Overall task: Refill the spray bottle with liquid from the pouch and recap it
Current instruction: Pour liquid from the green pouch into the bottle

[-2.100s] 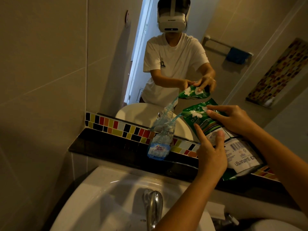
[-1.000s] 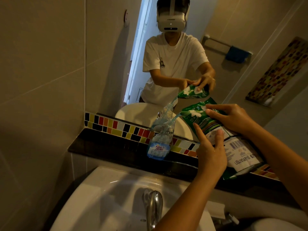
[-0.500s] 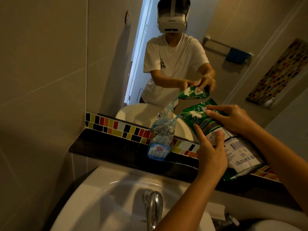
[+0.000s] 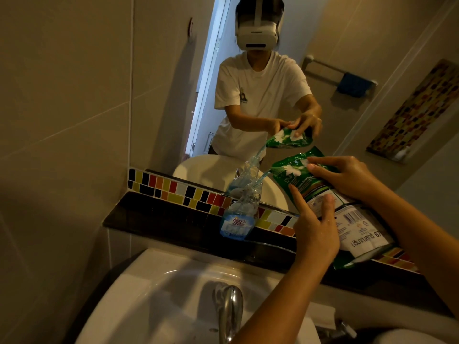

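Dim, yellowish room w/ soft shadows; bright blue light thru doorway in mirror; edges bend, corners blurry.

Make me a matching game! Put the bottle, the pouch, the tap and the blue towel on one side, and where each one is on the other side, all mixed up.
Things:
1. bottle
2. pouch
3. tap
4. blue towel

Places:
A. held in both hands
B. hanging on a rail, seen in the mirror
C. standing on the dark ledge
D. over the white sink

Pairs: 1-C, 2-A, 3-D, 4-B

The left hand and the right hand tip the pouch, and liquid streams into the bottle's open neck.
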A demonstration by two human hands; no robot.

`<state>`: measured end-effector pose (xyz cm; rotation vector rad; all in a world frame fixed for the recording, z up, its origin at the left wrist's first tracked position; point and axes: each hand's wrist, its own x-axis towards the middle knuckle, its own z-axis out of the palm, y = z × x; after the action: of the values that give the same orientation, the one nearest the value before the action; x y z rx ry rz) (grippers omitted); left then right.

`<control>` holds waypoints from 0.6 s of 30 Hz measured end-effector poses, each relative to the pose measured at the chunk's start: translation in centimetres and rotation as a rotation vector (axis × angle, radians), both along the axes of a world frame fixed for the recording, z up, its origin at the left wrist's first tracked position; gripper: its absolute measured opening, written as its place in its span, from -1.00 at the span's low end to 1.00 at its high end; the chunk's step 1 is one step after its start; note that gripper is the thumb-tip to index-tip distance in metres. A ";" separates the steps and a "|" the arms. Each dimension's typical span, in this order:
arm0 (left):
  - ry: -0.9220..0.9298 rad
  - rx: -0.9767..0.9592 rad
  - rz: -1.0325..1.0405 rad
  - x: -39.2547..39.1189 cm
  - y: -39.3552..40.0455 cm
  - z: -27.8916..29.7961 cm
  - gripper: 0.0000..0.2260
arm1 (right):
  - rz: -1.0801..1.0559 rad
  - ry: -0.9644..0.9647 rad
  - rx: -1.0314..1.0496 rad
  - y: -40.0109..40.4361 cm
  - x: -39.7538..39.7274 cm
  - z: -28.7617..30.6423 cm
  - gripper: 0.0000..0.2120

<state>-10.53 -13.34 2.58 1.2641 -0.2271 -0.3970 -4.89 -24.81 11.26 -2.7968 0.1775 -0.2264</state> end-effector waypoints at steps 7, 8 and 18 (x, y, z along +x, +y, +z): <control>-0.003 -0.005 0.000 0.0 0.0 0.1 -0.34 | 0.000 0.015 0.000 0.1 0.0 0.2 -0.57; -0.004 -0.005 0.000 0.0 0.0 0.1 -0.34 | -0.003 0.020 0.001 0.1 0.1 0.2 -0.57; -0.002 -0.001 -0.002 0.2 0.0 0.0 -0.34 | -0.003 0.020 -0.015 0.5 0.0 0.5 -0.58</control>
<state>-10.37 -13.35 2.59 1.2635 -0.2303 -0.3970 -4.84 -24.31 11.74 -2.8152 0.1857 -0.2018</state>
